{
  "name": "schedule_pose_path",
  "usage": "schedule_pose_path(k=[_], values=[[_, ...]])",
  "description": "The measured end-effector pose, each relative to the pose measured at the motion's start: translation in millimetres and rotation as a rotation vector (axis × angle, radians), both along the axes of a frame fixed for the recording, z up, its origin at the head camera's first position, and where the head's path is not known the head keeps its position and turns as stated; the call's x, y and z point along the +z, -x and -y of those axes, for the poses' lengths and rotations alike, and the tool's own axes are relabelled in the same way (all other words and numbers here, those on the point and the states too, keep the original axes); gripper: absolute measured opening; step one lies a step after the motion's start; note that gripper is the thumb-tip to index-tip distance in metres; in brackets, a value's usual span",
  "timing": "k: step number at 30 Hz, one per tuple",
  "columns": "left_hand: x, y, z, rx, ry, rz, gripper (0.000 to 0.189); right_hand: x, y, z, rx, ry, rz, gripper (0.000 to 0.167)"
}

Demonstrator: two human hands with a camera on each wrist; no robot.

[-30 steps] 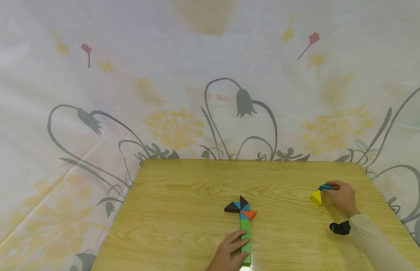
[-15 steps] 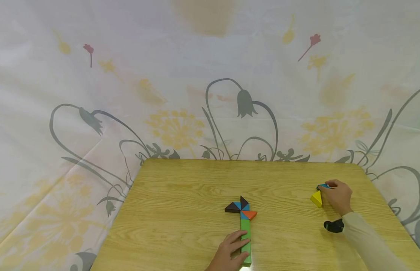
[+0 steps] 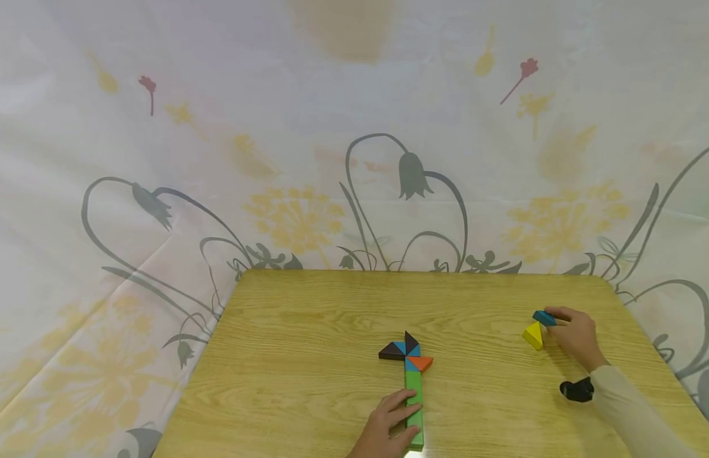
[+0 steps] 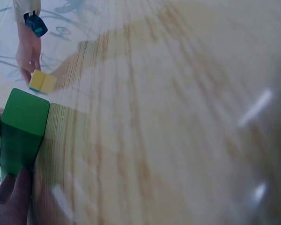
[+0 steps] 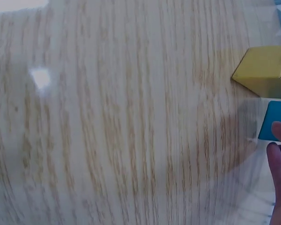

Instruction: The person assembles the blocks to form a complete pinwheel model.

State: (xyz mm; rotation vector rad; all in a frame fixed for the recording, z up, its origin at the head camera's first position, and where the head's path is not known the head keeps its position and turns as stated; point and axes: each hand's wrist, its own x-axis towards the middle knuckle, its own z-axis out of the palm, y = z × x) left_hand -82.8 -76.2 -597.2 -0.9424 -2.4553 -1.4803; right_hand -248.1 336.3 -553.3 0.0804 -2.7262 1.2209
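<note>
My left hand (image 3: pixel 384 427) holds the lower part of a long green block (image 3: pixel 414 407), fingers over its top and sides. The block's end stands large beside the fingers in the left wrist view. Above it lie small blue triangles, two dark triangular blocks (image 3: pixel 392 350) and an orange triangular block (image 3: pixel 421 362), arranged like a pinwheel. At the right, my right hand (image 3: pixel 577 334) pinches a blue block (image 3: pixel 543 317) between thumb and fingers. A yellow triangular block (image 3: pixel 533 335) stands right next to it; the right wrist view shows blue block (image 5: pixel 273 119) and yellow block (image 5: pixel 262 70) side by side.
The wood-grain table (image 3: pixel 308 312) has its back edge against a white flower-printed sheet (image 3: pixel 308 140). A black wrist device (image 3: pixel 577 390) sits at the right sleeve (image 3: pixel 631 407). Bright reflections show on the tabletop in both wrist views.
In my right hand the blue block has turned, more of its face now showing beyond the fingertips, and it has shifted slightly left. My left hand and the pinwheel blocks stay put.
</note>
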Motion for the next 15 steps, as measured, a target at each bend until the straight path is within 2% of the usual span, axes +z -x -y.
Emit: schedule_pose_path(k=[6, 10, 15], values=[[0.1, -0.1, -0.2, 0.002, -0.003, -0.004, 0.035, 1.0, -3.3, -0.1, -0.007, -0.033, 0.014, 0.038], [-0.4, 0.1, -0.2, 0.011, 0.002, 0.004, 0.035, -0.3, -5.3, 0.7, -0.024, -0.046, -0.023, 0.037], [-0.9, 0.2, -0.3, 0.012, 0.005, 0.005, 0.036, -1.9, -8.4, -0.3, -0.046, -0.012, -0.081, 0.035]])
